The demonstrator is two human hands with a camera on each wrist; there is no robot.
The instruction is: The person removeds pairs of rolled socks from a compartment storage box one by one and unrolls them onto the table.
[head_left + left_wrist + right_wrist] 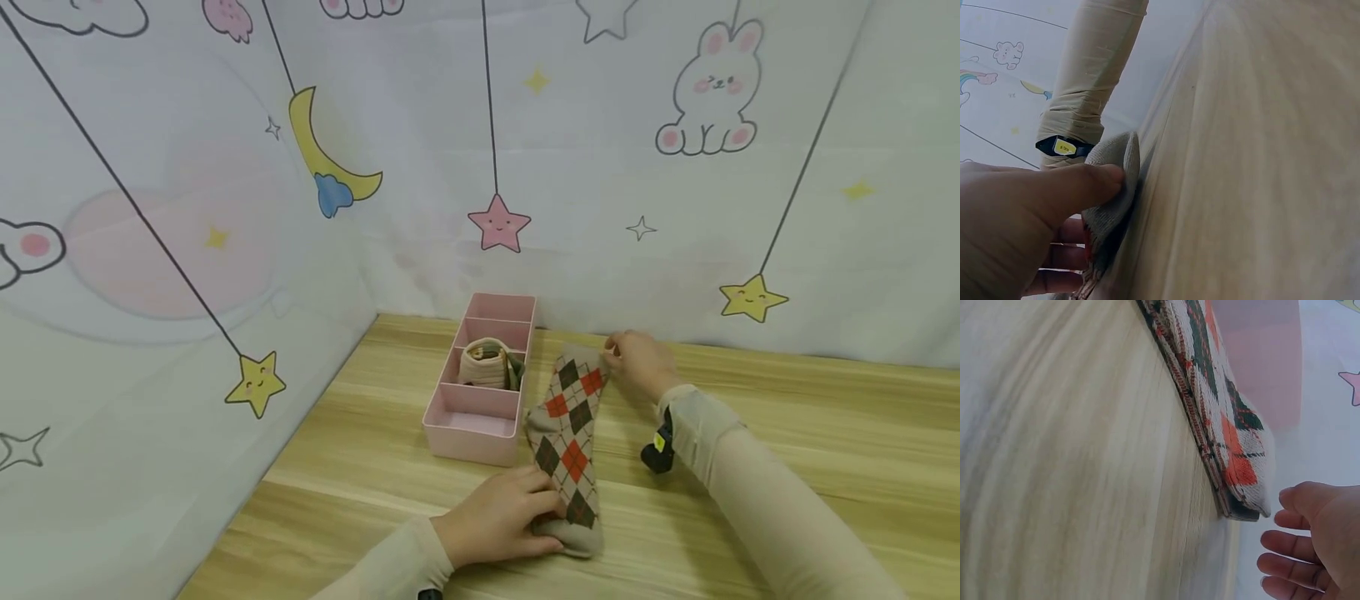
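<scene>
An argyle sock (573, 450) in beige, red and dark green lies lengthwise on the table, its edge showing stacked layers (1207, 444) in the right wrist view. My left hand (502, 517) holds its near end, thumb on the grey-beige knit (1113, 162) and the other fingers over the patterned side. By the far end is my right hand (641, 362), its fingers loosely bent with nothing between them. The right wrist view has that hand (1316, 540) a small gap away from the sock's corner.
Left of the sock stands a pink divided box (472, 446), holding a rolled beige and green sock (483, 371) in one compartment. A white printed cloth (585, 275) hangs behind and to the left of the wooden table (337, 467).
</scene>
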